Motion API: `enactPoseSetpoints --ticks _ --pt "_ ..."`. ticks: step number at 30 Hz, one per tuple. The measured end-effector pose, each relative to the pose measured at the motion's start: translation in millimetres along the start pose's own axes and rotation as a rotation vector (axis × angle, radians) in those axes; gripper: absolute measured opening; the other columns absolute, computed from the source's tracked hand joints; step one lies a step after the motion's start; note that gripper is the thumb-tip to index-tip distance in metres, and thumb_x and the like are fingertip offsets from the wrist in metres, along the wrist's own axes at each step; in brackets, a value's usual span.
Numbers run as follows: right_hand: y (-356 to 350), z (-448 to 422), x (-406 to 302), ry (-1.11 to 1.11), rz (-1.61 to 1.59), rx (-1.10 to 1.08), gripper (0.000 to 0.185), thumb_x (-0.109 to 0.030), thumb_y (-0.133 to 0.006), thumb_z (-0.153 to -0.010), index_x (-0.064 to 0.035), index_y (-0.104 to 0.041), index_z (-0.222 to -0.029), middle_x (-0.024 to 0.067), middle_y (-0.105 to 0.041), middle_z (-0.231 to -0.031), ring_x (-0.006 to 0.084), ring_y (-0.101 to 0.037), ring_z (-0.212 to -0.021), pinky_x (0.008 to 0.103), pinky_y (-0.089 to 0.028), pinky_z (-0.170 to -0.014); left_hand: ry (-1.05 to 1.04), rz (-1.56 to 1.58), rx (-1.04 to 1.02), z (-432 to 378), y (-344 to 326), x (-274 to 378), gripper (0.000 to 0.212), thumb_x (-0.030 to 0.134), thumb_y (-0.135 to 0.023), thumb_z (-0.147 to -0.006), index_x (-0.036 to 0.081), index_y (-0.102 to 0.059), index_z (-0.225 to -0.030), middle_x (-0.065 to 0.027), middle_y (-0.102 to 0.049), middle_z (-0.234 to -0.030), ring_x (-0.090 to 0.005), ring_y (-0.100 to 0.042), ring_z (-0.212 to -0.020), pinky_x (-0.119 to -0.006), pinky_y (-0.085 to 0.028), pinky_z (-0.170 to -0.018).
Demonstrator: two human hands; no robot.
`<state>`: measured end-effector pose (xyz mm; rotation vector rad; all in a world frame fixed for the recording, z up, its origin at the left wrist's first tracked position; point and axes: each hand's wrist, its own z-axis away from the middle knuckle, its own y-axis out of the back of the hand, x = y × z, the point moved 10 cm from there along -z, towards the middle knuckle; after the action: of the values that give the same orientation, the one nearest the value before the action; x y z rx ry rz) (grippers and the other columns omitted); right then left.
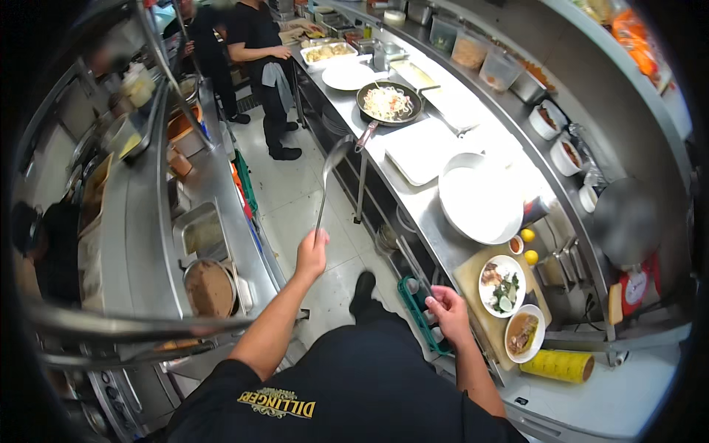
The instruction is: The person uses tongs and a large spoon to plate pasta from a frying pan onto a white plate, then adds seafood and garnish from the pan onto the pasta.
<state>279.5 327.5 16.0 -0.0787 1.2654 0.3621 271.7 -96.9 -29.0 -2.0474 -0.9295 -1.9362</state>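
My left hand (312, 257) grips the handle of a long metal serving spoon (327, 171), its bowl pointing forward over the aisle. In my right hand (450, 315) is a pair of metal tongs (414, 264), held beside the edge of the steel counter (412, 207). A white bowl of meat, greens and a lime piece (502, 286) rests on a cutting board (471, 271) to the right of that hand. Nearer me sits a white bowl of brown broth with meat (524, 334). Farther up the counter, a frying pan (390, 103) holds noodles, its handle over the edge.
A large white bowl (479, 199), white tray (424, 149) and white plate (348, 76) line the counter. Two co-workers (271, 72) stand at the far end of the aisle. On the left are a steel counter (152, 238) and a pot of brown food (209, 289). A green crate (418, 315) is low at right.
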Motion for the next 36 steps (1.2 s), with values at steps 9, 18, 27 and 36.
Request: enactPoseSetpoints --ticks 9,18,27,36 --pt "-41.3 -266.6 -190.7 0.424 0.423 0.245 0.036 -0.004 -0.076 -0.088 -0.0040 -0.070 -0.123 0.0124 -0.071 -0.102 0.0241 -0.067 -0.084 0.0364 -0.056 -0.078 -0.132 -0.301 -0.056 -305.5 -19.2 30.1 0.033 0.029 -0.045 -0.112 0.005 -0.069 -0.113 -0.0157 -0.064 -0.079 -0.0309 -0.065 -0.074 -0.044 -0.050 -0.072" --pt "-126.7 -577.7 -253.4 0.283 0.883 0.270 0.027 -0.005 -0.062 -0.093 -0.0026 -0.061 -0.120 0.0230 -0.069 -0.117 0.0440 -0.069 -0.106 0.0525 -0.056 -0.090 -0.180 -0.455 -0.314 -525.5 -74.1 44.1 0.028 0.024 -0.048 -0.109 0.004 -0.067 -0.116 -0.0257 -0.069 -0.090 -0.0475 -0.069 -0.092 -0.053 -0.052 -0.080" --pt "-154.3 -713.5 -238.4 -0.067 1.024 0.444 0.020 -0.008 -0.053 -0.099 -0.0015 -0.058 -0.117 0.0249 -0.068 -0.114 0.0447 -0.072 -0.101 0.0547 -0.057 -0.087 -0.388 -0.515 -0.638 -734.9 -205.5 -16.1 0.024 0.018 -0.047 -0.108 0.001 -0.064 -0.112 -0.0295 -0.071 -0.096 -0.0507 -0.067 -0.096 -0.060 -0.051 -0.085" --pt "-166.7 -770.1 -267.6 -0.242 1.176 0.773 0.014 -0.009 -0.059 -0.094 -0.0030 -0.063 -0.106 0.0206 -0.069 -0.102 0.0426 -0.073 -0.092 0.0551 -0.058 -0.080 -0.401 -0.700 -1.050 -779.4 -224.0 -53.3 0.020 0.005 -0.051 -0.097 -0.005 -0.058 -0.113 -0.0308 -0.072 -0.104 -0.0495 -0.071 -0.099 -0.056 -0.057 -0.089"
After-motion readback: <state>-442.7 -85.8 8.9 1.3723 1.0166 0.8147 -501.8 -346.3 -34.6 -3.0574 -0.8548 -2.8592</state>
